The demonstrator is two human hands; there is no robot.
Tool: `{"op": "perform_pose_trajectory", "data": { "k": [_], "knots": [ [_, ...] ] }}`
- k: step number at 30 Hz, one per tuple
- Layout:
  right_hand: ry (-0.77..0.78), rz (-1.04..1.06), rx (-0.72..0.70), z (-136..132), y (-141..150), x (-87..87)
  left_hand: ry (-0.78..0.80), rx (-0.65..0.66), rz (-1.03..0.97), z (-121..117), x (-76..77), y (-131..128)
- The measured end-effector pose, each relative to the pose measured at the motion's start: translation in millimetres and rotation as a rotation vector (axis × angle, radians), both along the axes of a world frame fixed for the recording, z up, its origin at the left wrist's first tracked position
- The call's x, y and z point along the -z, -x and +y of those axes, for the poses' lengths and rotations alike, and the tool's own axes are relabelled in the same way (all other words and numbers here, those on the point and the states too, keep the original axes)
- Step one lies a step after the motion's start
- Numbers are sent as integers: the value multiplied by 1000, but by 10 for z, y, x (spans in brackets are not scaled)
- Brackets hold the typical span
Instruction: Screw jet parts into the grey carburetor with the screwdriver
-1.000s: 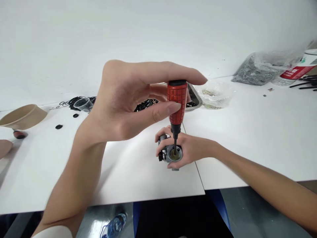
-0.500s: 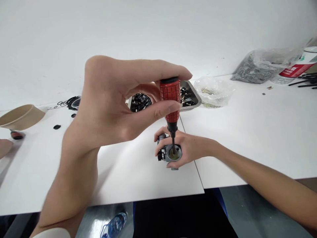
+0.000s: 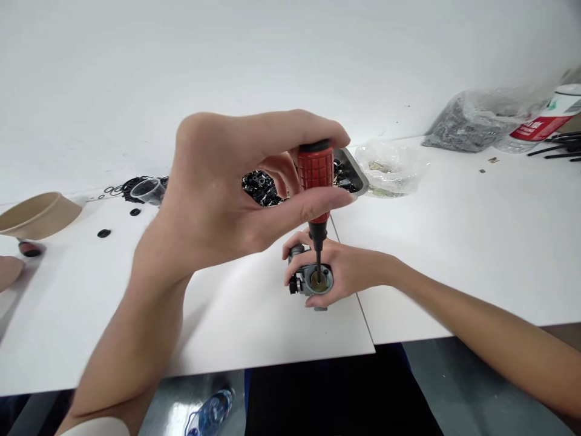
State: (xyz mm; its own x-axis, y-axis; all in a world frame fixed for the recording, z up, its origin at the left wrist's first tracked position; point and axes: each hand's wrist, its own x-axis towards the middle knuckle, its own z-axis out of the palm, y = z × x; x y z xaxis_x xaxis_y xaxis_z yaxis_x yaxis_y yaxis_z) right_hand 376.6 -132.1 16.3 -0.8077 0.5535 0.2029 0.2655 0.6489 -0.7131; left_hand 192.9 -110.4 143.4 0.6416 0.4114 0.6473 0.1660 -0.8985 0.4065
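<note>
**A:** ok what've we got on this bench, left to right?

**B:** Tan bowl [image 3: 59, 213] at the far left, then a tangle of black rings [image 3: 131, 186] and a clear cup [image 3: 147, 191]. Next is the left hand [image 3: 213, 188], pinching a red screwdriver [image 3: 316, 169]: thumb on the near side, index finger laid over the cap, other fingers curled behind.

**A:** and the tip?

**B:** Down in the round opening of a gray metal part [image 3: 324, 287] at the white table [image 3: 454, 254], right in front of the person. Can't tell if it's seated in anything. The right hand [image 3: 345, 269] is wrapped round that part, thumb near side, fingers over the far side.

**A:** how's it gonna handle?

**B:** My guess: stiff, kinda heavy for its size, maybe slippery where it's smooth. I'd grip the outer body and baby the black knob [image 3: 293, 284], probably the fragile bit. Screwdriver's likely light; grab the grooved handle, not the skinny shaft.

**A:** anything further right?

**B:** Metal tray [image 3: 358, 177] of small parts behind the screwdriver, a clear bag [image 3: 397, 172], a bag of gray bits [image 3: 467, 127], and a red-labelled bottle [image 3: 544, 124].
</note>
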Motion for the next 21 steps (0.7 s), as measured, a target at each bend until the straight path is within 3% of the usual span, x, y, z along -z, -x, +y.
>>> {"op": "perform_pose_trajectory", "data": {
  "k": [12,19,21],
  "knots": [
    [-5,15,3,-5,-2,-2,77,-12,-106,-48,62,-98],
    [12,-6,14,-8,-2,-40,195,264,-203,-16,106,-187],
    [15,-16,5,2,-4,-40,206,282,-158,7,118,-177]
  ]
}}
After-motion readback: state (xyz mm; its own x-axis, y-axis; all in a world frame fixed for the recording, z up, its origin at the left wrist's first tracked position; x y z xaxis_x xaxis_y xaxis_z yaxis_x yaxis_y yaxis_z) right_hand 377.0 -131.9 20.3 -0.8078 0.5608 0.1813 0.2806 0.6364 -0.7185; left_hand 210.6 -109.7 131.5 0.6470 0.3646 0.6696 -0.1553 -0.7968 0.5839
